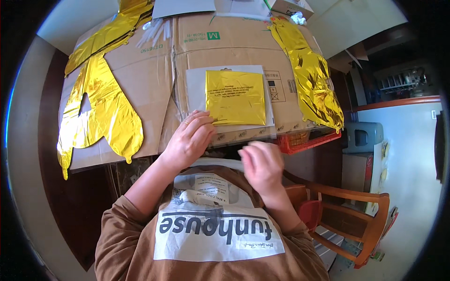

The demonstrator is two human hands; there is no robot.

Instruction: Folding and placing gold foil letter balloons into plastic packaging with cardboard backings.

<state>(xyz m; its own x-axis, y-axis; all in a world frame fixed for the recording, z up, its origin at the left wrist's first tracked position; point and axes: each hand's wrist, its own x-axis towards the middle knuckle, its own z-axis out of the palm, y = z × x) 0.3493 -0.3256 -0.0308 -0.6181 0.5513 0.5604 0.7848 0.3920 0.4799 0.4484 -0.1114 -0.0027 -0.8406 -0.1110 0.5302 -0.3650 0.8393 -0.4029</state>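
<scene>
A square gold foil packet (235, 97) lies on a clear flat sleeve with white backing (196, 89), which rests on flattened brown cardboard (220, 44). My left hand (190, 138) presses flat on the sleeve's near left corner, fingertips touching the gold packet's lower left edge. My right hand (261, 165) hovers blurred just off the table's near edge, below the sleeve, fingers loosely curled with nothing seen in it.
A flat gold foil letter balloon (101, 107) lies at the left, another gold foil balloon (311, 75) at the right. Clear plastic straws (157, 30) sit at the back. A red basket (307, 140) is under the table edge; a wooden chair (356, 210) stands at the right.
</scene>
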